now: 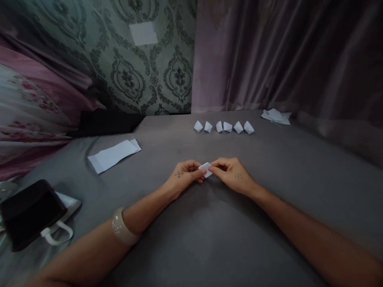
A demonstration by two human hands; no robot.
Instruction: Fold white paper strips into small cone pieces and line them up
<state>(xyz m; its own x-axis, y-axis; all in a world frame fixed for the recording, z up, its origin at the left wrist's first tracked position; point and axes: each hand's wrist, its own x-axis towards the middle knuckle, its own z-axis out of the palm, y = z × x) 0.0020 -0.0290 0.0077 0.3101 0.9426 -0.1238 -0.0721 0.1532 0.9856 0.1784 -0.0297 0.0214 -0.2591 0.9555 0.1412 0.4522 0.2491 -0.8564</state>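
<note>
Both my hands meet over the middle of a grey cloth-covered surface (pixel 191 239). Between them is a small folded white paper piece (pixel 207 169). My left hand (pixel 184 175) pinches its left side with curled fingers. My right hand (pixel 231 172) pinches its right side, fingers closed too. A pale bangle (pixel 121 230) sits on my left wrist. Beyond my hands, several small folded white paper shapes (pixel 224 126) lie in a row.
A long white paper strip (pixel 113 154) lies to the left. Crumpled white paper scraps (pixel 277 116) rest at the far right by a curtain (pixel 284 56). A black case with a white cord (pixel 30 213) sits at the near left. Patterned wallpaper (pixel 143 71) stands behind.
</note>
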